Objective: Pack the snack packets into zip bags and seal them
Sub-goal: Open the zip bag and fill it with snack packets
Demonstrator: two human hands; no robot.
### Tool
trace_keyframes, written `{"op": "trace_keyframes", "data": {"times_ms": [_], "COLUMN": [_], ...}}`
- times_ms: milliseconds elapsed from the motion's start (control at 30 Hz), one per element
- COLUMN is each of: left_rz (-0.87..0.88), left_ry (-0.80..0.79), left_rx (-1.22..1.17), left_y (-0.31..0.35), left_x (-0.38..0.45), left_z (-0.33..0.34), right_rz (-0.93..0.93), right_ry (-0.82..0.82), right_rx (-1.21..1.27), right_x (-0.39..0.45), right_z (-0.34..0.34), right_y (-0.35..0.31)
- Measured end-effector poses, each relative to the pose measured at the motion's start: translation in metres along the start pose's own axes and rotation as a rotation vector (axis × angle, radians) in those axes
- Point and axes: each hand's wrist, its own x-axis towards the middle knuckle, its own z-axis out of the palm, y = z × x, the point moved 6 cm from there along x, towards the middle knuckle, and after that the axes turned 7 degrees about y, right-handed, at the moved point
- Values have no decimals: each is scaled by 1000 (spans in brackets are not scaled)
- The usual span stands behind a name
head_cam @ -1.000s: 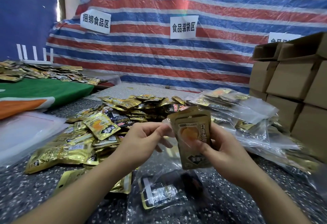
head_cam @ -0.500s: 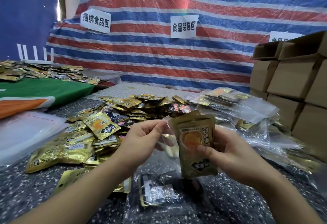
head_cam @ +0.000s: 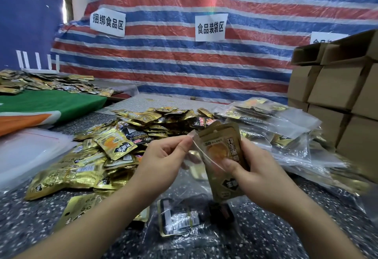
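A gold snack packet (head_cam: 222,161) stands upright at mid-scene above the desk (head_cam: 286,224), held in the right hand (head_cam: 257,174), whose grip is clenched around it with the thumb pressed on its front. The left hand (head_cam: 163,163) pinches the rim of a clear zip bag (head_cam: 196,148) just beside the packet's left edge; how far the packet sits inside the bag cannot be told. The packet is glossy foil with rounded corners, an orange disc printed on it and black Chinese characters too small to read.

The desk is dark speckled stone. Below the hands lies another clear bag with a dark packet (head_cam: 180,220) in it. A loose heap of gold packets (head_cam: 98,156) spreads to the left and far side; filled clear bags (head_cam: 276,134) pile up to the right. A stack of brown cardboard boxes (head_cam: 335,87) rises at far right.

A crinkled tarpaulin (head_cam: 184,64) striped red, blue and white forms the back wall, bearing white paper signs reading 捆绑食品区 (head_cam: 107,22) and 食品装袋区 (head_cam: 211,27).
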Motion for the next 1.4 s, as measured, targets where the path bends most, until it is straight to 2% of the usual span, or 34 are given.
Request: {"op": "trace_keyframes", "data": {"times_ms": [133,233,333,467,600,800,933,1033,1100,1233,1300,1400], "left_rz": [36,72,58,-67,-152,-130,-165,-207,-211,-230,-243,-271], "left_ry": [-10,-61,-51,70,125,115,139,140,136,144,167,189], "left_rx": [53,103,90,-49,-99,12,-84,-137,-131,-151,-187,-247], "left_y": [1,1,2,-1,-5,-6,-7,-9,-10,-12,-12,-13], "left_x": [-2,-6,-6,0,4,5,8,10,11,13,16,19], "left_z": [1,7,7,-3,-8,-10,-11,-13,-14,-16,-19,-23], "right_rz": [-35,-157,-258,-172,-129,-243,-284,-135,102,436,557,519], "right_ry": [-77,-160,-115,44,-11,16,193,308,296,282,186,3], "right_rx": [-172,-367,-454,-333,-282,-367,-227,-60,49,335,536,577], "right_x": [-1,-3,-2,0,-3,-1,2,3,4,6,6,3], "right_z": [9,22,22,8,11,16,8,3,5,10,19,31], "right_y": [-2,-5,-14,-11,-10,-9,-14,-4,12,39,51,46]}}
